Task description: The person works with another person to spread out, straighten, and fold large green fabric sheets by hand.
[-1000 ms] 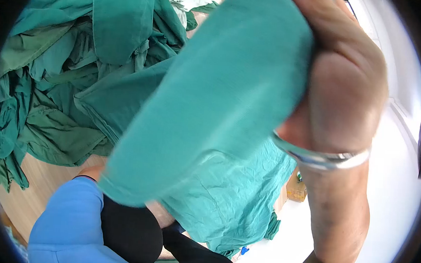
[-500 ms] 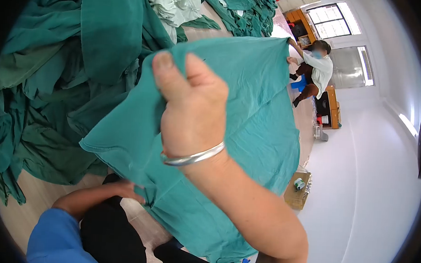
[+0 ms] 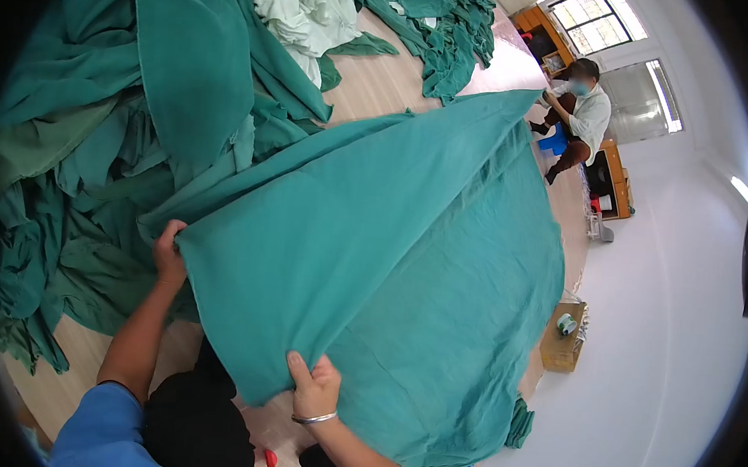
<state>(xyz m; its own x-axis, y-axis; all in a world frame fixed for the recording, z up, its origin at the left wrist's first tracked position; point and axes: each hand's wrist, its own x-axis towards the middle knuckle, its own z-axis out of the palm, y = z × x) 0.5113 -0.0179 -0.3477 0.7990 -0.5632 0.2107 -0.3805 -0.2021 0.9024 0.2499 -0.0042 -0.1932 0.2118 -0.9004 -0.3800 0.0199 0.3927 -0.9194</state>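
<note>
A large green cloth sheet (image 3: 280,254) spreads from my hands across the floor toward a seated person, its near part folded over the rest. My left hand (image 3: 170,257) is closed around the sheet's left edge, beside the heap. Lower down, my right hand (image 3: 315,384), with a silver bangle on its wrist, pinches the near edge between thumb and curled fingers. Between the two hands the edge is fairly taut. At the far end, the sheet's tip reaches the other person's hands (image 3: 554,99); their exact grip is too small to make out.
A heap of green cloths (image 3: 83,134) rises on the left, with white cloths (image 3: 305,18) and more green cloths (image 3: 452,26) behind. The person (image 3: 592,110) sits on a blue stool (image 3: 554,141). A cardboard box (image 3: 562,349) stands by the white wall (image 3: 656,333). Something red (image 3: 271,463) lies near my legs.
My right hand has come down and toward me with the cloth. My left hand has moved forward to the sheet's left edge. A fold now lies across the sheet; the other person's hands are closer in.
</note>
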